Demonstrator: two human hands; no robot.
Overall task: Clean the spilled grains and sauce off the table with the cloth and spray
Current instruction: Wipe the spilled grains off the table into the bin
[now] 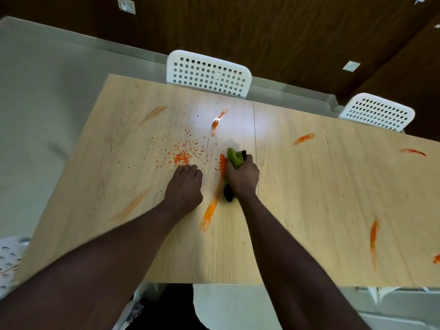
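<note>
Orange grains [182, 158] lie scattered and heaped on the light wooden table [309, 186]. My right hand [242, 176] grips a bunched green and black cloth [234, 158] and presses it against a ridge of gathered grains [223, 164]. My left hand [184, 186] rests on the table just below the grain heap, fingers curled under, holding nothing. An orange sauce streak [209, 213] runs between my hands. More sauce smears lie at the far middle [217, 121], right [303, 138] and near right [373, 236]. No spray bottle is in sight.
Two white perforated chairs stand at the far side, one at the middle [208, 73] and one at the right [377, 111]. Part of another white chair [9, 258] shows at the near left. Fainter smears mark the left part of the table [131, 206].
</note>
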